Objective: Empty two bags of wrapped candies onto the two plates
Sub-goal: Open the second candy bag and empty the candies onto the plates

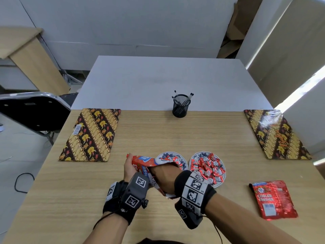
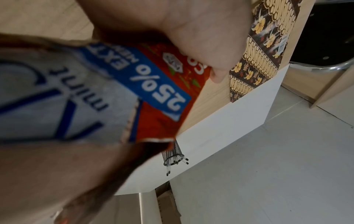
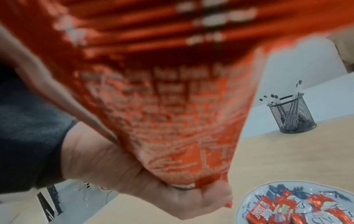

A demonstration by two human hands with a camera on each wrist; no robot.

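A red candy bag (image 1: 142, 162) with a blue "25%" band is held above the table, just left of the left plate (image 1: 173, 153). My left hand (image 1: 129, 163) grips its sealed bottom end; the right wrist view shows that hand (image 3: 178, 192) pinching the bag (image 3: 162, 106) there. At the torn end, my right hand (image 1: 164, 179) sits in the bag's mouth, its fingers hidden by the foil. The left plate holds a few red wrapped candies (image 1: 173, 158). The right plate (image 1: 193, 160) is heaped with them. A second red bag (image 1: 273, 199) lies flat to the right.
A black mesh pen holder (image 1: 181, 106) stands at the far edge of the wooden table (image 1: 158, 134). Batik-patterned mats lie at the left (image 1: 91, 134) and the right (image 1: 276, 134). A black chair (image 1: 33, 110) stands off the table's left side.
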